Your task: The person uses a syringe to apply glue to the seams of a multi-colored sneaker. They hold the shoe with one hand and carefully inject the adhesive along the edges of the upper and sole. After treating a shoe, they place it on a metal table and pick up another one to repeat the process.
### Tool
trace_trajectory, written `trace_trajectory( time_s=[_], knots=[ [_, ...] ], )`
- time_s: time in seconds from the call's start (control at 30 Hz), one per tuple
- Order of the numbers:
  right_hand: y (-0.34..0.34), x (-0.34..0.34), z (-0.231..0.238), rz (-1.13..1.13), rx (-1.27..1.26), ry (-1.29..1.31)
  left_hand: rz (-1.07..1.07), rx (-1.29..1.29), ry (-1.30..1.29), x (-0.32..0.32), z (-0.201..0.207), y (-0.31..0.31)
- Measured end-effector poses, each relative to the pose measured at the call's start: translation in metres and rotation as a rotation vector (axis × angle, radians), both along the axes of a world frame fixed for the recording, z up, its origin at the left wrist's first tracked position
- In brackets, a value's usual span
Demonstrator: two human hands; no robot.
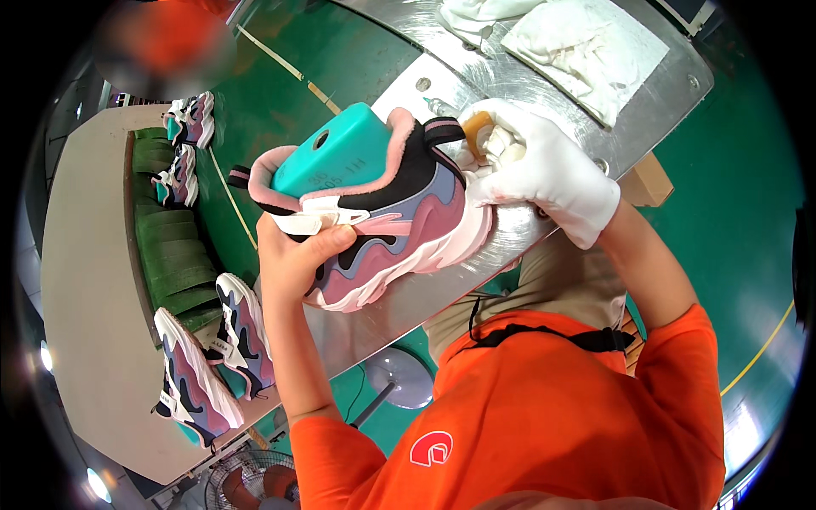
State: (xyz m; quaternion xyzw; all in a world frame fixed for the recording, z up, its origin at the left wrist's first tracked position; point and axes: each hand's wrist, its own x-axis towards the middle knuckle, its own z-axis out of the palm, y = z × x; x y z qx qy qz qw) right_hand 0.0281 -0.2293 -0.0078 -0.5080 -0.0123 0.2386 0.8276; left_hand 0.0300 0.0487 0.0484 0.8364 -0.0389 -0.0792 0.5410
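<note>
A pink, purple, blue and black sneaker (416,221) with a pale pink sole is held up, tilted, over the metal table. A turquoise shoe last (331,161) fills its opening. My bare left hand (293,259) grips the shoe at its near left end, thumb on the pink strap by the white lacing piece; its other fingers are hidden beneath. Beside the black pull loop and sole, my right hand (540,161), in a white glove, is closed around a tan curved piece (478,132) whose exact kind I cannot make out.
The metal table (374,327) carries white cloths (586,51) at the far right and a small clear-tipped bottle (440,107) behind the shoe. At left, a conveyor with green flaps (174,259) bears several similar sneakers (195,374). A fan (246,480) stands below.
</note>
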Motion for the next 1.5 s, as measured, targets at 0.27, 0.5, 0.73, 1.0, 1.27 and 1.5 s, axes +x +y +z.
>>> trace_trajectory(
  time_s=[0.27, 0.5, 0.73, 1.0, 1.27, 1.5],
  knots=[
    [-0.004, -0.002, -0.005, 0.009, 0.025, -0.047, -0.009, 0.006, 0.033, -0.002, 0.004, 0.002],
    [-0.006, -0.005, -0.002, 0.013, 0.035, -0.052, -0.025, -0.046, 0.000, -0.003, 0.005, -0.003],
    [-0.002, -0.008, -0.006, -0.013, 0.039, -0.100, -0.053, -0.035, -0.024, -0.001, 0.007, -0.007],
    [0.002, -0.015, 0.004, -0.032, -0.077, -0.174, -0.014, -0.019, 0.052, 0.009, 0.012, -0.007],
    [0.011, -0.015, -0.007, -0.063, 0.060, -0.120, -0.037, -0.024, 0.071, 0.007, 0.012, -0.007],
    [0.007, -0.014, -0.001, -0.039, -0.003, -0.106, -0.010, -0.058, 0.052, 0.003, 0.010, -0.009]
  ],
)
